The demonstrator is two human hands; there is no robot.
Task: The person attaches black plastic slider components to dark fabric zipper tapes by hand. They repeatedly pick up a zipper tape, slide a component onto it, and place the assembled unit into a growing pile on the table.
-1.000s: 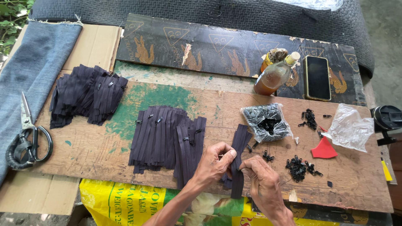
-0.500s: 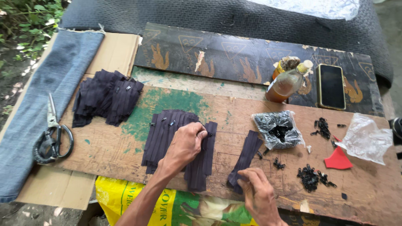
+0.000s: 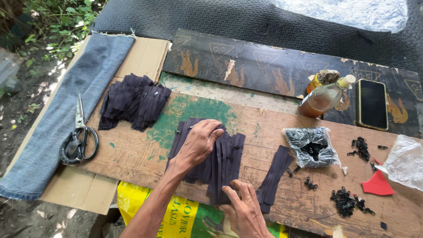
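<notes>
Bare worktop (image 3: 132, 154) left of my left hand (image 3: 198, 143), open all the way over to the scissors (image 3: 79, 136). On my right it's tighter: a loose zipper strip (image 3: 273, 178), the plastic bag of sliders (image 3: 310, 147) and scattered sliders (image 3: 346, 202) crowd the board. Two bottles (image 3: 324, 94) block the far edge.

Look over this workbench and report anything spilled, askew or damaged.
Small black sliders lie scattered loose on the wooden board beside an open plastic bag. The board's green paint is worn off in patches. One zipper strip lies apart from the pile under the left hand.
</notes>
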